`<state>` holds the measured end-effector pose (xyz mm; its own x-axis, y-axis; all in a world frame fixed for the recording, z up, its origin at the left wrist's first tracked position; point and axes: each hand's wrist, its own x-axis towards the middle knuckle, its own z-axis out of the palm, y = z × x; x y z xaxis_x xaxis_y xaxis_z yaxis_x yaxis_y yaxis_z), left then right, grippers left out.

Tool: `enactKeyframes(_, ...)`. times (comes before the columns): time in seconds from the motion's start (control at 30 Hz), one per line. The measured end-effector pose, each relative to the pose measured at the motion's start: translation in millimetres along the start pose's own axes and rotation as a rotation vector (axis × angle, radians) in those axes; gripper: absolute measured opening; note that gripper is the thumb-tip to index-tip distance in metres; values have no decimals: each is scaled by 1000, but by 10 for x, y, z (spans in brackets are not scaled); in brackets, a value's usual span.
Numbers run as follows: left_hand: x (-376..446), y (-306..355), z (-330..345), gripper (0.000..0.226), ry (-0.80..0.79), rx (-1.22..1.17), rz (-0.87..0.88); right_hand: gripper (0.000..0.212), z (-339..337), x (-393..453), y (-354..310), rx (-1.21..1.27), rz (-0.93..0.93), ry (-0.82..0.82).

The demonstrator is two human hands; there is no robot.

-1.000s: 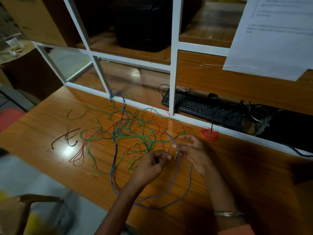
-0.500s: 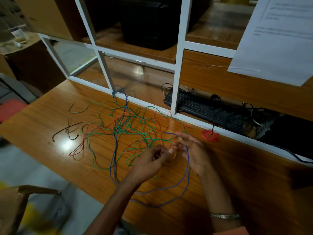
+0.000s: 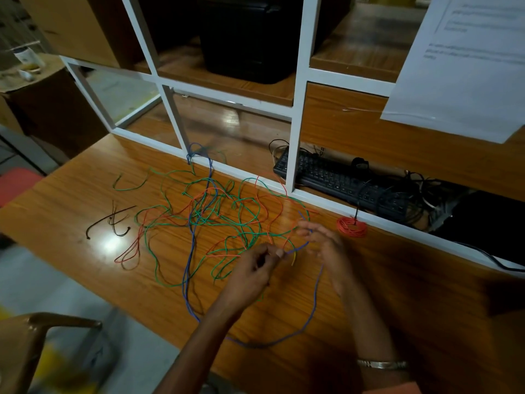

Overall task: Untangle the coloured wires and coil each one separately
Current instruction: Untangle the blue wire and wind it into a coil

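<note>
The left hand pinches the blue wire at the tangle on the bench; the blurred right hand, fingers loosely spread, guides it. Best to draw slack gently, freeing crossings before coiling.

Left hand curled, fingers pinched together — right hand blurred beside it, fingers spread.

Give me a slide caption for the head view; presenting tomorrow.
Both hands, left hand and right hand, work a blue wire from the tangled wires on a wooden table.
</note>
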<state>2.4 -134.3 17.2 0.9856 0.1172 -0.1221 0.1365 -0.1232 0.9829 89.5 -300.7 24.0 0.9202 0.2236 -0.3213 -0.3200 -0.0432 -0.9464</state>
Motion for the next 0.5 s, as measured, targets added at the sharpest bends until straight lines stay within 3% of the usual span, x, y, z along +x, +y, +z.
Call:
enactKeyframes(0.1,94,25,-152,34,141,-10,65,22,-5,-43,35,-158,46,-123)
enactKeyframes(0.2,154,67,-268,38,263,-36,67,17,53,-60,175,-536,-75,-231)
enactKeyframes(0.23,166,77,-307,37,301,-48,64,20,77,-76,176,-557,-88,-247)
enactKeyframes(0.33,209,54,-421,30,362,-12,38,42,159,-143,60,-221,-42,-364)
enactKeyframes(0.43,192,7,-443,29,358,17,17,33,198,-204,-57,257,57,-466)
enactKeyframes(0.5,155,-30,-406,28,349,15,5,34,224,-233,-99,436,123,-562)
